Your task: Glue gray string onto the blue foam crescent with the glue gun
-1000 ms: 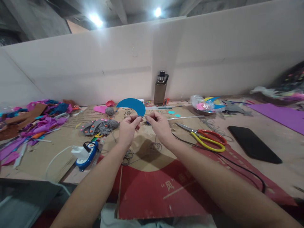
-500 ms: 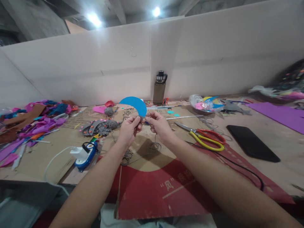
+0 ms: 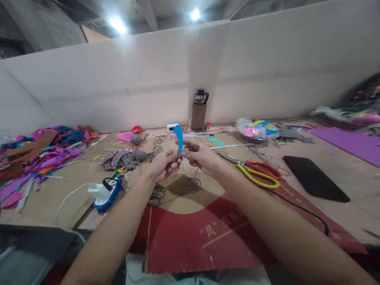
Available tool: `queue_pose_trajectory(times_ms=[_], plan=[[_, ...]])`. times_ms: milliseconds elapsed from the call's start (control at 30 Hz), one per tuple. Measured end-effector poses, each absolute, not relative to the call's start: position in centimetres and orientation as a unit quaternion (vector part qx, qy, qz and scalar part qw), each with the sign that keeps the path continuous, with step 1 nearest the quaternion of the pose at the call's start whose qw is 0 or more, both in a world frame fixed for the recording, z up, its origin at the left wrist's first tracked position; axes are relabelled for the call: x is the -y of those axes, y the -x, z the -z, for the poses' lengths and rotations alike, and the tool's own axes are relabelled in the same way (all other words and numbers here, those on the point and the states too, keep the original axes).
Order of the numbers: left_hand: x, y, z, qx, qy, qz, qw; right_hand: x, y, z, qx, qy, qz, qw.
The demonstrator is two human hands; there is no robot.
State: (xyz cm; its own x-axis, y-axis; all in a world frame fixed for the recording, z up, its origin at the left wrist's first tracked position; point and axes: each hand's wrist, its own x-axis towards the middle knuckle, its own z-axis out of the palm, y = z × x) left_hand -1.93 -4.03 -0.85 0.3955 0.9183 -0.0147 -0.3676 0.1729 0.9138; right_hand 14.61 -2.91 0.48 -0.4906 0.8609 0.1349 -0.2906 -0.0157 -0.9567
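A thin blue crescent-shaped felt or foam piece [image 3: 179, 137] stands up between my hands, seen nearly edge-on, with its lower tip pinched. My left hand [image 3: 165, 163] is closed on that tip with thumb and fingers. From the other side, my right hand [image 3: 200, 156] pinches the same tip, fingertips almost touching the left ones. Grey yarn [image 3: 192, 185] runs down from below my right hand to loose loops on the cardboard [image 3: 178, 204]. More grey yarn [image 3: 156, 196] lies under my left wrist. Just where the yarn meets the piece is hidden by my fingers.
Right of my hands lie red-and-yellow-handled scissors [image 3: 258, 174] and a black phone [image 3: 316, 178]. A bottle [image 3: 198, 113] stands at the back, near a bowl [image 3: 255, 137] of cutouts. To the left are a blue-white power strip [image 3: 107, 196] and colourful scraps [image 3: 44, 154].
The blue piece has turned from lying broadside, curving left, to standing narrow and upright. A white device behind it has come into view. Both hands stay together at its tip.
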Motion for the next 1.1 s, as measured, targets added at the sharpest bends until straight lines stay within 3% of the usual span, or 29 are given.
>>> queue_pose_trajectory(times_ms=[233, 600, 800, 1100], plan=[[4.3, 0.7, 0.8, -0.340, -0.485, -0.536, 0.601, 2.3, -14.8, 0.0, 0.549, 0.300, -0.620, 0.474], [3.5, 0.9, 2.2, -0.378, -0.585, -0.547, 0.465, 2.5, -14.4, 0.3, 0.535, 0.313, -0.612, 0.492], [3.8, 0.9, 1.8, -0.370, -0.554, -0.560, 0.493, 2.5, -14.1, 0.6, 0.548, 0.299, -0.602, 0.498], [4.0, 0.4, 1.2, -0.361, -0.499, -0.585, 0.528, 2.3, -14.3, 1.5, 0.664, 0.364, -0.412, 0.507]])
